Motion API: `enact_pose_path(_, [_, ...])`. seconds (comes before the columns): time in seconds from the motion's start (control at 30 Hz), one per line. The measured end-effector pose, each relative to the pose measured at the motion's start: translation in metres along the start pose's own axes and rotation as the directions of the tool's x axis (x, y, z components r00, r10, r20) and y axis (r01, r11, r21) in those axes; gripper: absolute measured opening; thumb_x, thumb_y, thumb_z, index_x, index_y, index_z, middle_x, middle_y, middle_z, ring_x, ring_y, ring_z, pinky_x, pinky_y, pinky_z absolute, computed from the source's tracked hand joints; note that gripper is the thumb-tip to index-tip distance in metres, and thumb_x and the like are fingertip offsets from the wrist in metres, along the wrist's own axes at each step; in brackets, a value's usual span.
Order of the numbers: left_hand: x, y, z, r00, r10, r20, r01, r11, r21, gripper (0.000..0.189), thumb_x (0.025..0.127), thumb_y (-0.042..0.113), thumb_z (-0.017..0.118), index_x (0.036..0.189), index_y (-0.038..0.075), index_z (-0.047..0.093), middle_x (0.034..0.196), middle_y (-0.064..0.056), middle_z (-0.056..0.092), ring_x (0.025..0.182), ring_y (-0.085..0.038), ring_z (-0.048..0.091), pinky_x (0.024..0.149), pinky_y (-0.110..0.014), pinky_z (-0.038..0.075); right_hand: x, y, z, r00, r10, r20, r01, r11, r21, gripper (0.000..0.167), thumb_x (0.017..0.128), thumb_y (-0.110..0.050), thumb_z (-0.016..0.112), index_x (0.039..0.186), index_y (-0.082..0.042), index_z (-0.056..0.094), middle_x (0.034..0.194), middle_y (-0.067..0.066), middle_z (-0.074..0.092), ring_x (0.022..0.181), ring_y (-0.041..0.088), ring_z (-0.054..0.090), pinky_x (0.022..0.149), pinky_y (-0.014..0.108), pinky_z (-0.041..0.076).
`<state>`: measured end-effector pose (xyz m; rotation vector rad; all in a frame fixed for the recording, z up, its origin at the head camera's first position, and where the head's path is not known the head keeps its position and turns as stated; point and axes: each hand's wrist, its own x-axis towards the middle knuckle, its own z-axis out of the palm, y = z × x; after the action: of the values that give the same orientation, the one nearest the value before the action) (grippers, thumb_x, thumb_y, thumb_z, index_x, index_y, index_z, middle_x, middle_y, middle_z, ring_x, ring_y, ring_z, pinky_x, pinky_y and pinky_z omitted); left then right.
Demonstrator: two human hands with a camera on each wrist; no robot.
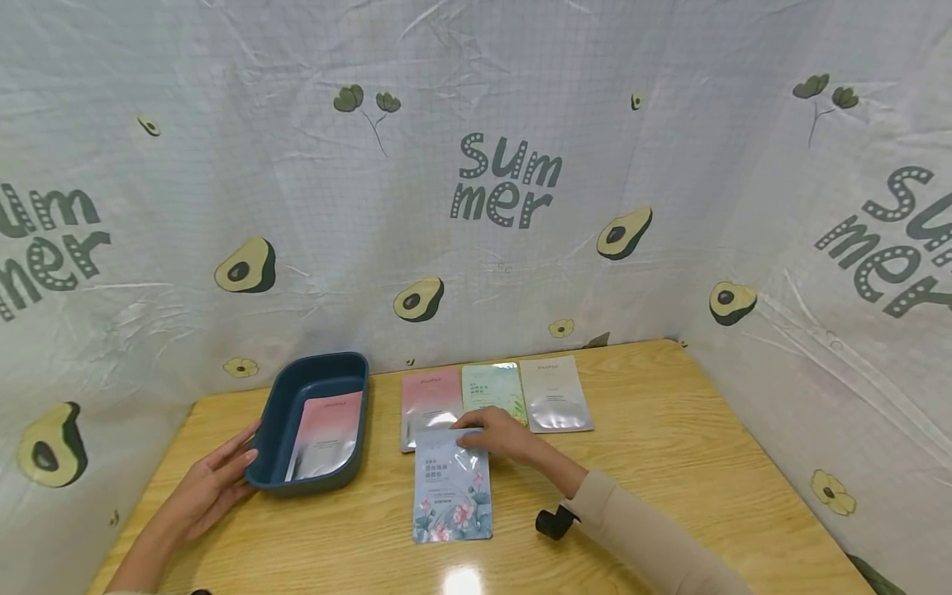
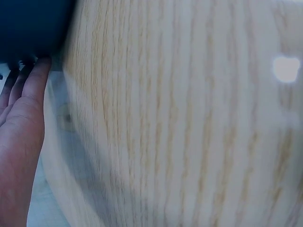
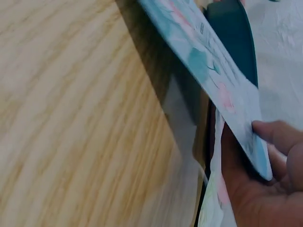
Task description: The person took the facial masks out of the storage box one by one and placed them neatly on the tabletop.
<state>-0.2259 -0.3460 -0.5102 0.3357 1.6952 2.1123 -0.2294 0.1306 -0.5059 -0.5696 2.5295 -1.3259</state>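
The blue packet (image 1: 452, 496) is up off the counter (image 1: 647, 463), tilted, to the right of the bin (image 1: 312, 486) and in front of a row of packets. The right hand (image 1: 500, 434) pinches its far edge between thumb and fingers. The left hand (image 1: 211, 487), grasping nothing, touches the bin's left side with extended fingers. A pink packet (image 1: 330, 434) lies inside the bin. In the row, left to right, are a second pink packet (image 1: 430, 398), a green packet (image 1: 492, 387) and a silver packet (image 1: 556, 395). Behind hangs an avocado-print cloth (image 1: 327, 215).
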Motion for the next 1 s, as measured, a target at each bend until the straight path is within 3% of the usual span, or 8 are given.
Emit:
enact_pose_path(0.13, [0.0, 0.0, 0.0, 1.0, 0.003, 0.001, -0.003, 1.0, -0.002, 0.061, 0.111, 0.009, 0.041, 0.163, 0.018, 0.01, 0.13, 0.026, 0.059, 0.117, -0.002, 0.061, 0.093, -0.026, 0.054, 0.001, -0.002, 0.005, 0.998, -0.033, -0.053, 0.028, 0.995, -0.092, 0.017, 0.095, -0.02, 0.073, 0.109, -0.012, 0.077, 0.105, 0.001, 0.074, 0.098, 0.017, 0.066, 0.081, 0.032, 0.053])
enact_pose_path(0.43, [0.0, -0.001, 0.001, 1.0, 0.016, -0.01, -0.015, 1.0, 0.015, 0.063, 0.11, 0.009, 0.042, 0.163, 0.016, 0.009, 0.13, 0.027, 0.059, 0.118, -0.001, 0.061, 0.093, -0.025, 0.054, 0.002, 0.001, 0.012, 0.996, -0.071, -0.058, 0.063, 0.99, -0.125, 0.016, 0.095, -0.008, 0.07, 0.105, -0.014, 0.081, 0.103, -0.001, 0.076, 0.093, 0.01, 0.066, 0.077, 0.026, 0.052])
enact_pose_path(0.67, [0.0, -0.001, 0.001, 1.0, 0.02, -0.001, -0.02, 1.0, 0.002, 0.062, 0.11, 0.008, 0.041, 0.163, 0.017, 0.009, 0.131, 0.025, 0.059, 0.118, -0.002, 0.061, 0.093, -0.026, 0.054, 0.001, -0.006, 0.02, 0.982, -0.111, -0.155, 0.085, 0.982, -0.166, 0.006, 0.089, -0.009, 0.078, 0.093, -0.01, 0.082, 0.087, -0.001, 0.077, 0.078, 0.006, 0.066, 0.069, 0.022, 0.051])
enact_pose_path(1.0, [0.0, 0.002, 0.001, 0.999, -0.021, -0.029, 0.022, 1.0, 0.013, 0.066, 0.11, 0.011, 0.044, 0.163, 0.016, 0.005, 0.128, 0.029, 0.058, 0.116, 0.0, 0.061, 0.093, -0.025, 0.054, 0.004, -0.01, 0.029, 0.98, -0.096, -0.176, 0.056, 0.973, -0.223, 0.006, 0.087, -0.005, 0.078, 0.085, -0.01, 0.08, 0.078, -0.002, 0.073, 0.068, 0.001, 0.059, 0.062, 0.02, 0.048])
